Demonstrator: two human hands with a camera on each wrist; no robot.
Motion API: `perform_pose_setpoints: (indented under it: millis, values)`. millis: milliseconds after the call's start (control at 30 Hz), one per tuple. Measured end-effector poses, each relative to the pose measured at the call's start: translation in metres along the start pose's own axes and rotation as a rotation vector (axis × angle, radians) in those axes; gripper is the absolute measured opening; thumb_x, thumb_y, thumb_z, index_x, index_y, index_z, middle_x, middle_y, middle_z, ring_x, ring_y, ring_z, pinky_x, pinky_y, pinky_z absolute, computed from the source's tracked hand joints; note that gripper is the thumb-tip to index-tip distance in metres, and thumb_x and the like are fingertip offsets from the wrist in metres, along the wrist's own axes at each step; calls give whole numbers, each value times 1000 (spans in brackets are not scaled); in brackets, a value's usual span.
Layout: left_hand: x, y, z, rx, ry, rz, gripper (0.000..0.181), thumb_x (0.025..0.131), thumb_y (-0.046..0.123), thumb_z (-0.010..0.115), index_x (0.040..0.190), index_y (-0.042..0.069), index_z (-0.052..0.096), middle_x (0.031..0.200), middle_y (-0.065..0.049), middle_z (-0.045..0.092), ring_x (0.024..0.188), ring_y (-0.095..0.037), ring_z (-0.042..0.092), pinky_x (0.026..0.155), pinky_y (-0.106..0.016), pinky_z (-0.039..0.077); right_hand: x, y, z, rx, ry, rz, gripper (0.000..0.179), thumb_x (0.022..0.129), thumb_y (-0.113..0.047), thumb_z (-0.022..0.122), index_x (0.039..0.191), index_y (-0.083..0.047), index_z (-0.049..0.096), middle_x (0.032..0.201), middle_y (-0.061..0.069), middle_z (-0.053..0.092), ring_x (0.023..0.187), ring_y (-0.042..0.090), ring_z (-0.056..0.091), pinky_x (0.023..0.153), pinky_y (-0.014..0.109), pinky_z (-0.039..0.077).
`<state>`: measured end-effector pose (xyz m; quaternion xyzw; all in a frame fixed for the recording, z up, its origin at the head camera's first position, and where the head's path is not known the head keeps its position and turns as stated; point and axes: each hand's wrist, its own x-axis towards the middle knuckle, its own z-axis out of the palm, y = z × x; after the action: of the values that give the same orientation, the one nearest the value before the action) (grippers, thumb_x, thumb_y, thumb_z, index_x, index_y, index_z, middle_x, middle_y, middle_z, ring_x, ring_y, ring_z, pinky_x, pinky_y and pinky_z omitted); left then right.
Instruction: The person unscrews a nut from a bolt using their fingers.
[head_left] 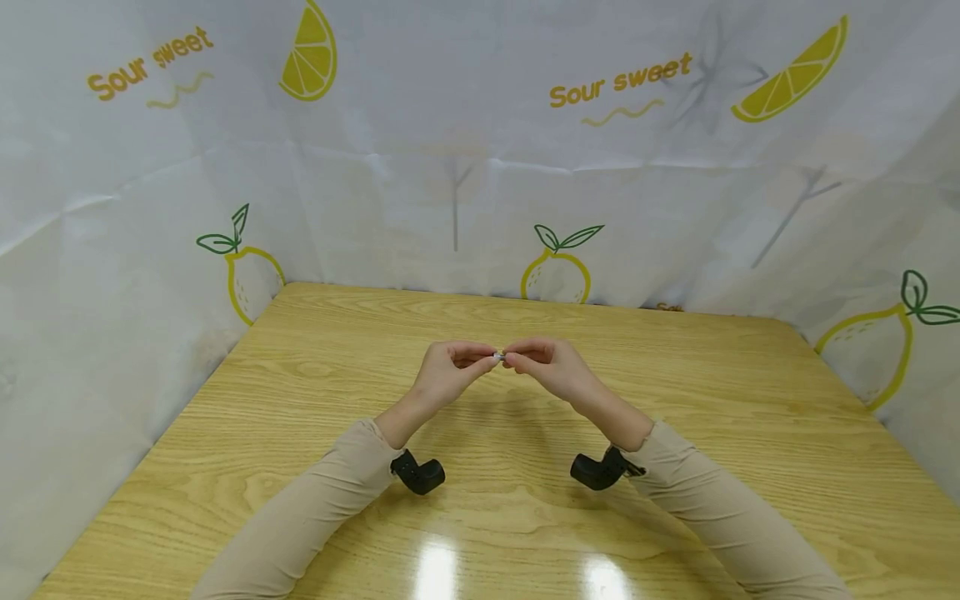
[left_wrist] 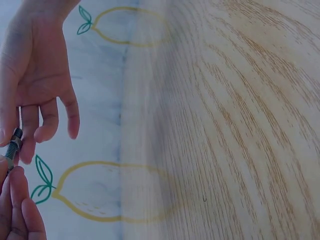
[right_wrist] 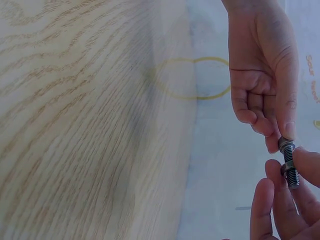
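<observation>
Ahead of the body, my hands meet over the table around a small metal bolt (head_left: 499,356). My left hand (head_left: 441,375) pinches its head end between thumb and fingertips. From the other side, my right hand (head_left: 561,372) has its thumb and fingers at a nut (right_wrist: 288,167) on the thread. The bolt's threaded end (left_wrist: 18,132) sticks out past the nut, toward the right hand. In the right wrist view, the left thumb tip (right_wrist: 289,131) lies against the bolt head. The right fingers partly cover the nut.
A wood-grain table (head_left: 510,517) spreads beneath both arms. A white cloth (head_left: 420,208) printed with lemons hangs around its back and sides. Black wrist mounts (head_left: 420,473) hang below the beige sleeves (head_left: 315,500).
</observation>
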<state>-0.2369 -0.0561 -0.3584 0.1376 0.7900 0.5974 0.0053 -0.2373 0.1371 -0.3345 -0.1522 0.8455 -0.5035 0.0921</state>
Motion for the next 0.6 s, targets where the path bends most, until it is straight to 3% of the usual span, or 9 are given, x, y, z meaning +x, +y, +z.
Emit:
perform_pose_setpoints:
  millis: [200, 500, 600]
  values:
    - [0, 0, 0, -26, -7, -6, 25, 88, 19, 66, 108, 5, 70, 107, -15, 70, 93, -25, 67, 81, -35, 55, -1, -1, 1, 11, 32, -31, 32, 89, -19, 65, 117, -5, 62, 120, 15, 62, 108, 27, 59, 89, 37, 51]
    - [0, 2, 1, 14, 6, -26, 26, 89, 17, 64, 110, 2, 68, 109, -17, 69, 96, -27, 66, 80, -31, 55, -1, -2, -1, 2, -17, 3, 37, 95, -30, 55, 123, -6, 60, 120, 16, 64, 113, 30, 58, 101, 50, 43]
    - [0, 3, 1, 18, 4, -33, 26, 89, 15, 63, 111, 0, 68, 109, -18, 68, 97, -30, 66, 79, -32, 55, -1, -2, -1, 8, -5, 12, 34, 94, -27, 57, 120, -6, 61, 118, 15, 64, 112, 29, 59, 100, 47, 44]
